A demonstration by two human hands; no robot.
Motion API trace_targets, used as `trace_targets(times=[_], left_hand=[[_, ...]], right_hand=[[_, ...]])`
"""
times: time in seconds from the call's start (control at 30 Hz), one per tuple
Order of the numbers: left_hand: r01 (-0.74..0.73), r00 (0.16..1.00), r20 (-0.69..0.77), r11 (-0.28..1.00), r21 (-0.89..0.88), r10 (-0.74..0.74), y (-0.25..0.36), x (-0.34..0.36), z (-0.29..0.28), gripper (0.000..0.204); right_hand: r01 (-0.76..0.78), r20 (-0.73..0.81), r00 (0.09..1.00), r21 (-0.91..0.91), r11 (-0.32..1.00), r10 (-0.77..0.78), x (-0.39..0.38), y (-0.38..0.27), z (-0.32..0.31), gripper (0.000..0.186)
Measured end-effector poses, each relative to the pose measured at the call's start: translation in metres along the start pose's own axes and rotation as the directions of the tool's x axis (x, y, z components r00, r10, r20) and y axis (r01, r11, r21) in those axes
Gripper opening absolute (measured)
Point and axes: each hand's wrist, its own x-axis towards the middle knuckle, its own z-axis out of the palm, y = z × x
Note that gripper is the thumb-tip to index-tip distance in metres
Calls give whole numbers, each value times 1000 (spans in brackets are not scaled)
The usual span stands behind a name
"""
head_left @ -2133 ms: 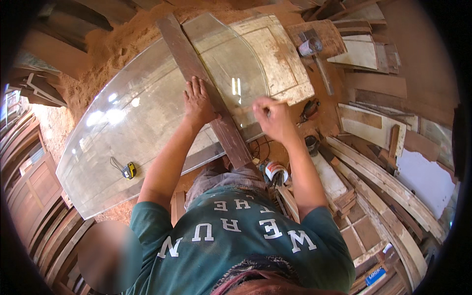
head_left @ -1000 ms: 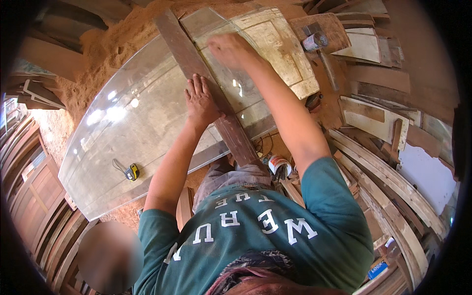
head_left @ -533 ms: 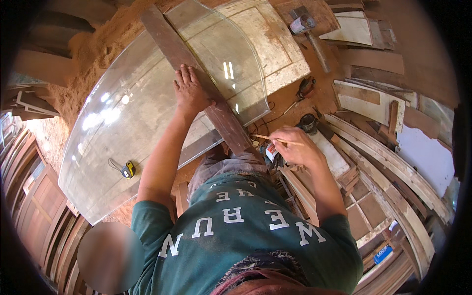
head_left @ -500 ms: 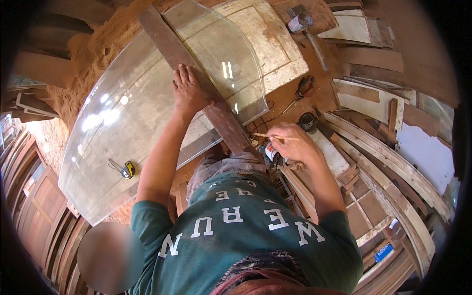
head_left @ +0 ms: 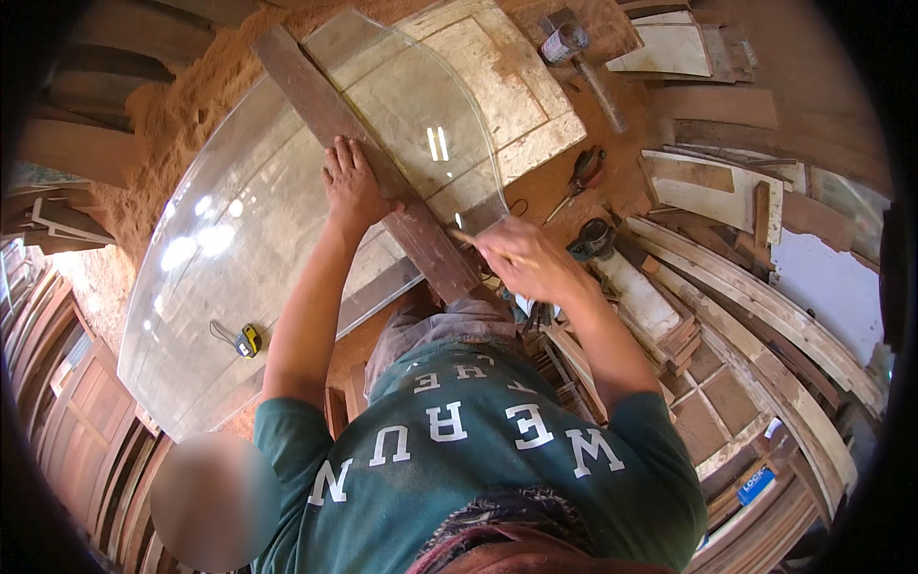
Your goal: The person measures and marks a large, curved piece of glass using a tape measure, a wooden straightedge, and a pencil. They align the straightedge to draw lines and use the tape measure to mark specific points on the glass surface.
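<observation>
My left hand [head_left: 354, 189] lies flat with its fingers stretched out, pressing on a long dark-brown wooden board [head_left: 304, 88]. That board runs slantwise across a large curved sheet of clear glass [head_left: 249, 277]. Closed around a thin tan pencil-like stick [head_left: 462, 235], my right hand [head_left: 524, 258] is slightly blurred by motion. The stick's tip is close to the board's right edge, near its lower end; whether it touches the glass I cannot tell. A yellow and black tape measure [head_left: 249, 341] rests at the lower left of the glass.
Beneath the glass is a worn whitish panel [head_left: 535, 105]. A tin can [head_left: 564, 43] and a hammer [head_left: 602, 96] lie beyond it. A red-handled tool [head_left: 585, 172] is on the sawdusty ground. Planks [head_left: 755, 297] crowd the right, panels [head_left: 86, 411] the left.
My right hand has moved left and slightly away from me, bringing the stick's tip to the board's edge. My left hand stays flat on the board.
</observation>
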Motion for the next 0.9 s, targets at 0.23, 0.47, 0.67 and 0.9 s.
trace_targets(times=[0.23,0.47,0.67,0.9], left_hand=[[8,1000,8,1000,-2,-8,4,-2,-7,142],[-5,1000,-25,999,-34,4,7,1,-5,146],[35,999,-11,998,-50,-36,11,0,-10,147],[52,999,19,997,-63,-51,15,1,-16,147]], right_hand=[[-176,-195,966,-5,984,172,-36,6,-45,29],[-264,-209,959,-417,870,190,44,123,-21,55],[-315,-141,949,-408,857,282,53,149,-25,67],[-407,-679,728,-317,857,94,124,182,-139,52]])
